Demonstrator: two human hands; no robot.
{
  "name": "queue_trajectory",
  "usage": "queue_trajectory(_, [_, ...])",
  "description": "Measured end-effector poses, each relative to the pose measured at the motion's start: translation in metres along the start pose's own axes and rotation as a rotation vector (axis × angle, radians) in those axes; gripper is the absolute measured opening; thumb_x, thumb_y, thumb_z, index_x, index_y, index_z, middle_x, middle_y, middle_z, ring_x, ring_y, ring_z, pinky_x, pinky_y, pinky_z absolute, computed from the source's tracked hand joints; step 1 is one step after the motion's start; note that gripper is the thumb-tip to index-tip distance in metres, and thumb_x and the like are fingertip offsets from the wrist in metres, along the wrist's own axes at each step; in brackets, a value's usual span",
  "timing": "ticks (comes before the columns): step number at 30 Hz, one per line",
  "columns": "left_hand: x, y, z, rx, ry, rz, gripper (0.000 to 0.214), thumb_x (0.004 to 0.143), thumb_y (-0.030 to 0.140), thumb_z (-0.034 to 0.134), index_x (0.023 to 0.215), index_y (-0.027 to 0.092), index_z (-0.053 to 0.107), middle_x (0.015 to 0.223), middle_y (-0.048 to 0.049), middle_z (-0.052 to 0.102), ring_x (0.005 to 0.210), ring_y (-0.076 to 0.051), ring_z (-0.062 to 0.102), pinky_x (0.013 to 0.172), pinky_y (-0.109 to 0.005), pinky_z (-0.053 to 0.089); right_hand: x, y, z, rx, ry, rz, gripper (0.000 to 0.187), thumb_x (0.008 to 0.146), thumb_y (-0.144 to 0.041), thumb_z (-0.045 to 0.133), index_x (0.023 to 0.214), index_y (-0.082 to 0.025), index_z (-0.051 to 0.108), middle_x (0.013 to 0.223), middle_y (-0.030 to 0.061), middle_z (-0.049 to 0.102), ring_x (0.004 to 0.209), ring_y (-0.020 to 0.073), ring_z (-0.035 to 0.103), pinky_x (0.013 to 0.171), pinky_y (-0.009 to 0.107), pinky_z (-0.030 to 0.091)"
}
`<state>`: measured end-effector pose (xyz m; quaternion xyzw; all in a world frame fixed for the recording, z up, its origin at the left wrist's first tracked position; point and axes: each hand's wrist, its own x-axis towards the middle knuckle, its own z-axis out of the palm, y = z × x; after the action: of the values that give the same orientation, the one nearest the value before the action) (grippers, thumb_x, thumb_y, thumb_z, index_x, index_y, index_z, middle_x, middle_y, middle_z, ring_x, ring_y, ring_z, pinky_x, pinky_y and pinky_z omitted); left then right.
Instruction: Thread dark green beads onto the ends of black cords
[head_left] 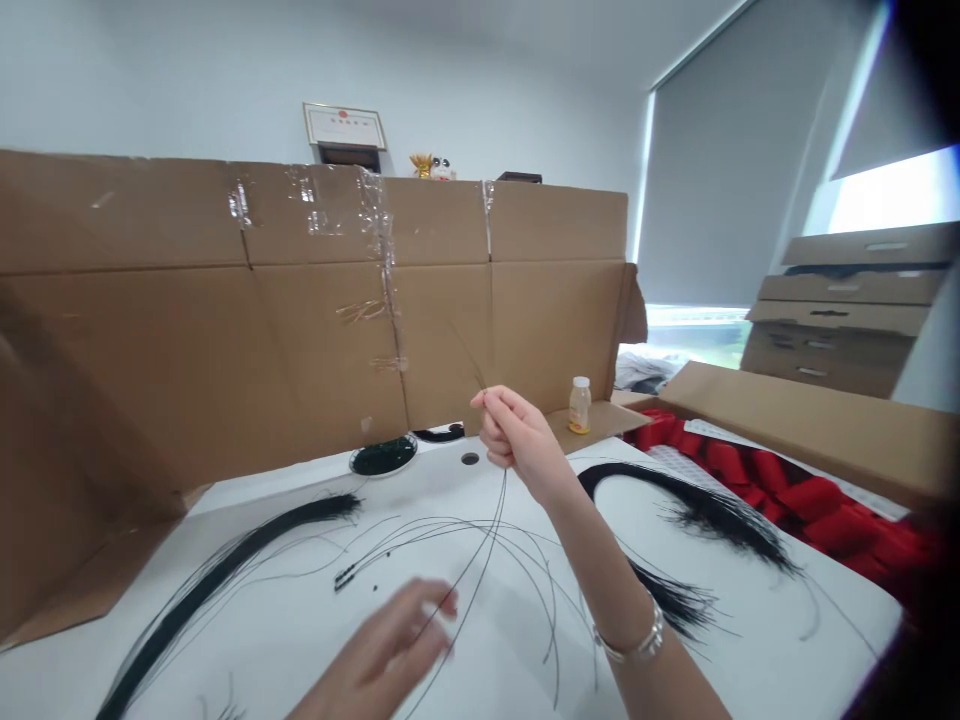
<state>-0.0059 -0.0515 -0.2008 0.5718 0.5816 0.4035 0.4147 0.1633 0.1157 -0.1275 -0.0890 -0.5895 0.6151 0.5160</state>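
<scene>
My right hand (517,435) is raised above the white tabletop (285,620), pinching a few thin black hair-like strands (501,520) that hang in long loose curves. A silver bracelet circles its wrist. My left hand (379,640) is low at the front, fingers apart, beside those strands and apparently holding nothing. A long black fibre bundle (217,575) lies to its left, and another (712,515) curves across the table's right side. Several strands with small dark tips (345,577) lie between my hands.
A round dish of black material (384,456) stands against a taped cardboard wall (187,330) along the table's back edge. A small capped bottle (579,405) stands on a cardboard flap. To the right, an open carton holds red packages (810,525).
</scene>
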Motion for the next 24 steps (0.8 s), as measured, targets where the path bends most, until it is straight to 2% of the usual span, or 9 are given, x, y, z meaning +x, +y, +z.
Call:
queue_trajectory(2, [0.003,0.021,-0.009,-0.078,0.212,0.095,0.045,0.086,0.061,0.066,0.117,0.029,0.071,0.123,-0.0068,0.071,0.113,-0.029,0.064,0.103,-0.041,0.049,-0.01,0.003,0.018,-0.056,-0.129,0.08,0.028,0.097,-0.048,0.062,0.091,-0.021,0.058,0.059,-0.0098,0.028,0.047,0.0073,0.016,0.042,0.021,0.013])
queue_trajectory(3, [0.004,0.03,-0.014,-0.124,0.298,0.125,0.043,0.088,0.058,0.066,0.119,0.028,0.071,0.124,-0.007,0.071,0.112,-0.028,0.066,0.102,-0.04,0.051,-0.016,0.005,0.027,-0.087,-0.193,0.117,0.028,0.099,-0.048,0.059,0.091,-0.021,0.059,0.059,-0.0093,0.03,0.047,0.0075,0.018,0.042,0.021,0.015])
queue_trajectory(6, [0.009,0.044,-0.024,-0.239,0.503,0.212,0.041,0.087,0.053,0.072,0.116,0.025,0.074,0.109,-0.0062,0.077,0.102,-0.025,0.07,0.096,-0.037,0.054,-0.034,0.009,0.051,-0.168,-0.346,0.191,0.026,0.104,-0.043,0.054,0.09,-0.021,0.059,0.061,-0.0075,0.036,0.048,0.0081,0.026,0.043,0.021,0.021])
queue_trajectory(9, [0.008,0.045,-0.029,-0.266,0.575,0.3,0.026,0.087,0.047,0.074,0.092,0.022,0.078,0.092,-0.0043,0.076,0.096,-0.023,0.069,0.09,-0.033,0.056,-0.048,0.011,0.067,-0.287,-0.412,0.225,0.029,0.107,-0.041,0.048,0.087,-0.022,0.054,0.066,-0.006,0.039,0.052,0.0086,0.03,0.046,0.021,0.024])
queue_trajectory(12, [0.002,0.042,-0.031,-0.228,0.605,0.36,0.025,0.09,0.038,0.073,0.071,0.022,0.074,0.084,-0.0025,0.072,0.092,-0.02,0.066,0.085,-0.029,0.055,-0.055,0.012,0.074,-0.415,-0.422,0.25,0.032,0.109,-0.045,0.042,0.089,-0.023,0.053,0.067,-0.005,0.042,0.053,0.0097,0.034,0.046,0.021,0.03])
queue_trajectory(16, [-0.004,0.041,-0.04,-0.254,0.722,0.363,0.022,0.088,0.035,0.074,0.071,0.022,0.076,0.084,-0.0019,0.07,0.091,-0.02,0.064,0.084,-0.03,0.053,-0.057,0.016,0.077,-0.472,-0.417,0.209,0.028,0.11,-0.041,0.041,0.098,-0.025,0.061,0.059,-0.0049,0.053,0.054,0.012,0.049,0.055,0.025,0.043])
queue_trajectory(20, [-0.006,0.042,-0.053,-0.347,0.866,0.421,0.016,0.087,0.036,0.077,0.077,0.024,0.08,0.08,-0.0001,0.071,0.094,-0.018,0.064,0.093,-0.031,0.05,-0.057,0.019,0.077,-0.485,-0.413,0.204,0.029,0.11,-0.042,0.041,0.1,-0.026,0.063,0.061,-0.004,0.063,0.058,0.0133,0.058,0.057,0.026,0.045])
queue_trajectory(24, [-0.011,0.047,-0.063,-0.459,0.933,0.465,0.016,0.084,0.038,0.081,0.076,0.024,0.082,0.086,-0.0001,0.073,0.086,-0.014,0.064,0.091,-0.028,0.053,-0.059,0.019,0.077,-0.461,-0.428,0.227,0.032,0.109,-0.046,0.042,0.1,-0.025,0.064,0.068,-0.0026,0.069,0.06,0.014,0.063,0.057,0.027,0.047])
